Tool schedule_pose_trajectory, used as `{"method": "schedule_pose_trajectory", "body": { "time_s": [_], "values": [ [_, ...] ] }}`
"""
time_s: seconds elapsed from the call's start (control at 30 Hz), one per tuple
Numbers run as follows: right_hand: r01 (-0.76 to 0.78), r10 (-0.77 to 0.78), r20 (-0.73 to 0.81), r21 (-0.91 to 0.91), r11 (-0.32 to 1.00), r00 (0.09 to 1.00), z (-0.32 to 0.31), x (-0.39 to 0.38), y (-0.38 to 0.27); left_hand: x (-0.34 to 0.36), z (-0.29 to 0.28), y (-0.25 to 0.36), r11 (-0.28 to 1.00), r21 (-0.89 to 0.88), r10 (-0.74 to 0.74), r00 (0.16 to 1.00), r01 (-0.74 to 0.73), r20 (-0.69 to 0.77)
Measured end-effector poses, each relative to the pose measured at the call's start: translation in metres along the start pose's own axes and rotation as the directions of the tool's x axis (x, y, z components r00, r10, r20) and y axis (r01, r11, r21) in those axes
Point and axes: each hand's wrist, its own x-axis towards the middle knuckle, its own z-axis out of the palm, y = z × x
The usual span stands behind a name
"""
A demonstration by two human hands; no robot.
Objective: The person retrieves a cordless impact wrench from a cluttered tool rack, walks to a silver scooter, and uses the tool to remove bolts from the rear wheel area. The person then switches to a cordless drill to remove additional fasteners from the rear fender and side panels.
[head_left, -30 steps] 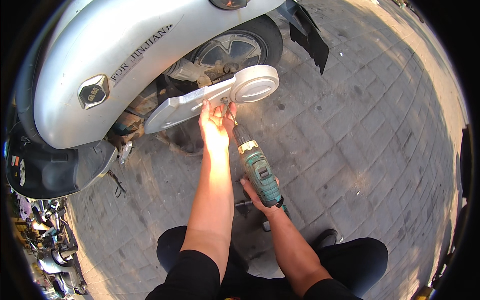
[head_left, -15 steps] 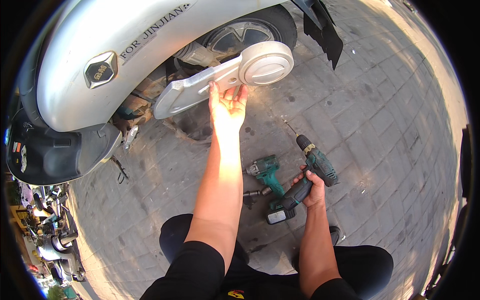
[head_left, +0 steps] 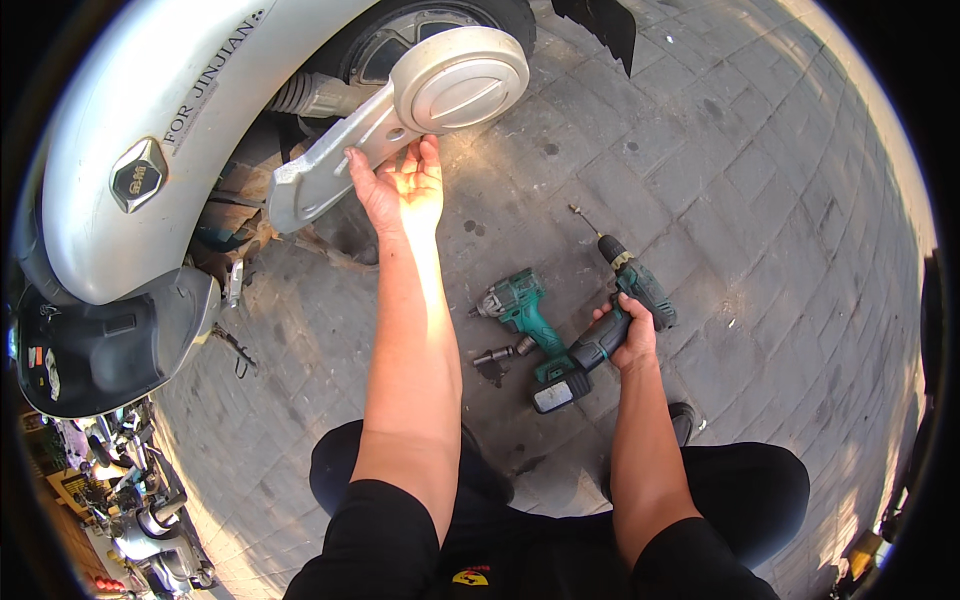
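Note:
My left hand (head_left: 402, 195) grips the lower edge of a silver scooter side cover (head_left: 378, 140). Its thumb lies along the edge and its fingers curl under it. The cover has a round raised end and a long tapering arm. It is tilted, round end up, in front of the scooter's wheel (head_left: 378, 58); whether it touches the scooter I cannot tell. My right hand (head_left: 636, 335) is wrapped round the handle of a dark green cordless drill (head_left: 645, 285). A long thin bit (head_left: 585, 220) points from its chuck towards the scooter. The trigger finger is partly hidden.
A green impact wrench (head_left: 530, 310) with a battery lies on the paving, left of the drill, beside a metal socket (head_left: 492, 355). The silver scooter body (head_left: 200, 110) fills the upper left. Below it hangs a black panel (head_left: 110, 345). Parked vehicles (head_left: 150, 525) stand at lower left.
My left hand has tilted the cover more steeply, its round end rising. More of the ribbed hose behind it shows. The whole view has shifted; the right hand still holds the drill.

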Motion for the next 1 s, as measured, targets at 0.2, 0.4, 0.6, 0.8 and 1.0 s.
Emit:
{"method": "schedule_pose_trajectory", "body": {
  "time_s": [0.2,0.4,0.6,0.8,1.0],
  "values": [
    [0.024,-0.032,-0.162,-0.051,0.998,0.986,-0.011,0.006,-0.001,0.002,0.012,0.006,0.993,-0.116,-0.003,1.0,0.002,-0.013],
    [0.082,-0.162,-0.322,-0.248,0.965,0.933,-0.013,0.016,0.001,0.006,0.022,0.01,0.995,-0.095,0.007,0.998,-0.014,-0.07],
    [-0.129,-0.546,-0.44,-0.848,0.515,0.712,0.01,0.003,0.011,0.002,0.013,0.013,0.989,0.145,0.014,1.0,-0.011,-0.023],
    [0.071,-0.751,0.232,-0.968,-0.241,0.618,0.044,-0.024,0.053,-0.009,-0.029,-0.008,0.888,0.448,0.118,0.895,0.099,-0.431],
    [0.122,-0.147,0.14,-0.985,-0.124,0.979,0.058,-0.012,0.07,-0.072,-0.113,-0.034,0.583,0.748,0.423,0.667,0.318,-0.613]
  ]
}}
